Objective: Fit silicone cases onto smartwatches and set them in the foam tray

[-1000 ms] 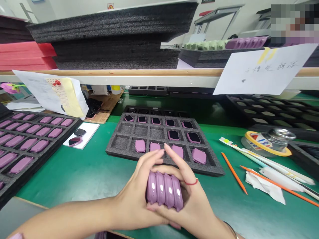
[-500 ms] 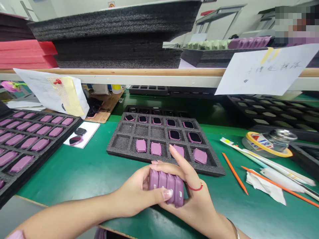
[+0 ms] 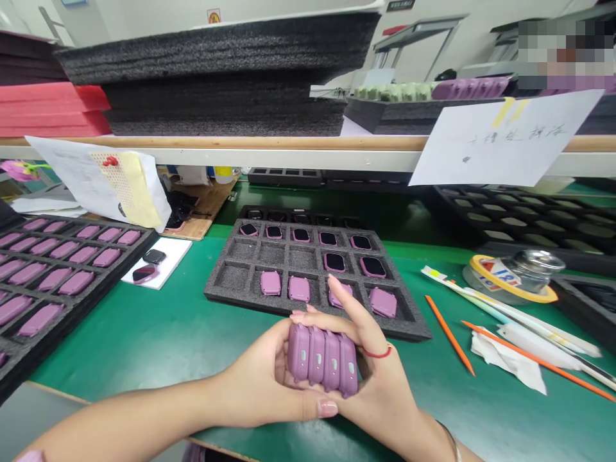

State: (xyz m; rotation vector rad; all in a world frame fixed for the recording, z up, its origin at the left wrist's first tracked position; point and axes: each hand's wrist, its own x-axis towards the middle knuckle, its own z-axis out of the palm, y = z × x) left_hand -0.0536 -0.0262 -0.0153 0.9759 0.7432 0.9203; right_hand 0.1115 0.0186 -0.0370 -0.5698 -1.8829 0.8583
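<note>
Both my hands cradle a row of several purple watch cases (image 3: 323, 360) above the near side of the bench. My left hand (image 3: 253, 388) closes on the row's left end, its thumb stretched along underneath. Around the right end curls my right hand (image 3: 387, 385), with the index finger raised. Small light slots on the cases face me. Just beyond lies a black foam tray (image 3: 304, 258), holding dark-faced watches (image 3: 334, 262) at the back and right, and purple cases (image 3: 271, 283) in the front row. Some fingers are hidden behind the held cases.
A foam tray of purple cases (image 3: 55, 279) lies left, beside a white pad (image 3: 173, 253). Right are orange sticks (image 3: 450, 335), a toothbrush (image 3: 447, 282), crumpled tissue (image 3: 510, 359) and a glass jar (image 3: 514, 276). A shelf (image 3: 269, 157) crosses above, bearing black foam stacks (image 3: 221, 77).
My left thumb has slid down off the front of the held cases, uncovering their slots. The cases are tipped slightly, and the view has shifted a little.
</note>
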